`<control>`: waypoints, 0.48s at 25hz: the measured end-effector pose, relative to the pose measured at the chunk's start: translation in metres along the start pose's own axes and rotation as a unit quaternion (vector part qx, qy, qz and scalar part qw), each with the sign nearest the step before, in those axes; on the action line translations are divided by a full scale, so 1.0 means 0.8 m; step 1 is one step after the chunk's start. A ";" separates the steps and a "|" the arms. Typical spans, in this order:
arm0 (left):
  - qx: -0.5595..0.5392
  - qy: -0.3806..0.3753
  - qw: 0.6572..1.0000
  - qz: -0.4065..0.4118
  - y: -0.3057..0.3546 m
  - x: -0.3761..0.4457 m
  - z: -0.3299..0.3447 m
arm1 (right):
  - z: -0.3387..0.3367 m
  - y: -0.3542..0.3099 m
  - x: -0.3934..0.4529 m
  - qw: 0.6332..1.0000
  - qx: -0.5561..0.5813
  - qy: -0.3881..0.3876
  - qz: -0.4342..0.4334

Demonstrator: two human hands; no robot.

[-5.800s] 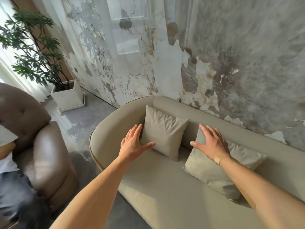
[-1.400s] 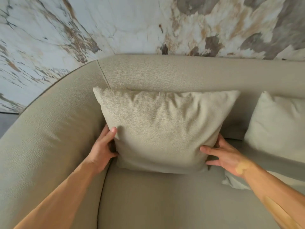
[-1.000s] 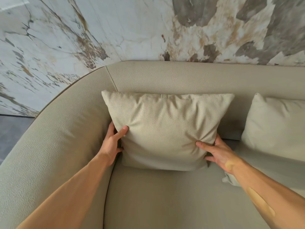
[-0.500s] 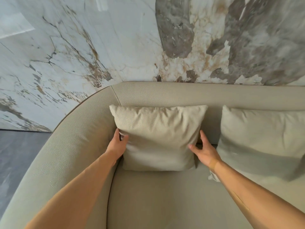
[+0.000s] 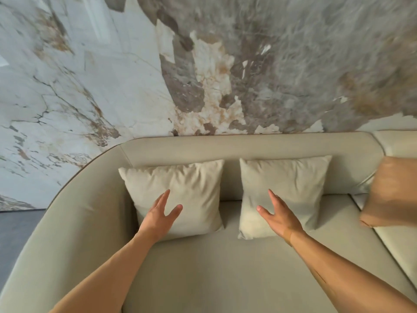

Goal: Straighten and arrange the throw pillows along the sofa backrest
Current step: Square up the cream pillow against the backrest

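Left hand (image 5: 159, 216) and right hand (image 5: 278, 216) hovered spread, gripping nothing; next probably squaring the right square beige fabric pillow (image 5: 284, 190) beside left beige pillow (image 5: 180, 190).

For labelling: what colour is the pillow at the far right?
Tan-orange pillow, blurred, in the head view.

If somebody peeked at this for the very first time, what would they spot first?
Probably the two open hands, left hand and right hand, spread in front of two beige pillows, left pillow and right pillow, propped against the sofa backrest. Behind looms a big marbled wall, and an orange pillow sits far right.
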State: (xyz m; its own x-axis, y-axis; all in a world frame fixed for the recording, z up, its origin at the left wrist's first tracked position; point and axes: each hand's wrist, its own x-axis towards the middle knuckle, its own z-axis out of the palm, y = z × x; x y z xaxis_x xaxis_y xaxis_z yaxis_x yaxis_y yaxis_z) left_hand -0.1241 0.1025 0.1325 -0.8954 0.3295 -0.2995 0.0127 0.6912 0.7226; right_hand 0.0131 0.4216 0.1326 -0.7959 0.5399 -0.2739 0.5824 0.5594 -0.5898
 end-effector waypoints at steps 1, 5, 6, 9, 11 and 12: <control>0.006 -0.002 1.000 0.004 0.014 -0.003 0.014 | -0.017 0.017 0.000 1.000 -0.004 0.005 0.002; 0.016 0.005 1.000 0.008 0.075 -0.010 0.083 | -0.090 0.093 0.016 1.000 0.005 0.014 0.003; 0.011 0.004 1.000 0.006 0.095 -0.011 0.107 | -0.112 0.120 0.024 1.000 0.009 0.016 0.001; -0.005 0.014 1.000 -0.008 0.163 -0.010 0.184 | -0.180 0.206 0.050 0.999 0.021 0.012 0.021; -0.019 0.033 0.999 -0.028 0.202 -0.007 0.229 | -0.217 0.256 0.067 0.999 0.028 -0.005 0.035; -0.024 0.041 0.998 -0.038 0.219 -0.003 0.247 | -0.232 0.279 0.075 0.999 0.032 -0.014 0.038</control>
State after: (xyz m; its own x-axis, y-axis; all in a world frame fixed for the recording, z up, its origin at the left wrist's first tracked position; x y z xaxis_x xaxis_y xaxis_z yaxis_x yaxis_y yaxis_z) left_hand -0.0316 0.3500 0.1366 -0.9263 0.2228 -0.3039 -0.0758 0.6798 0.7295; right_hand 0.1260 0.6959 0.1256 -0.7546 0.5607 -0.3410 0.6304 0.4749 -0.6141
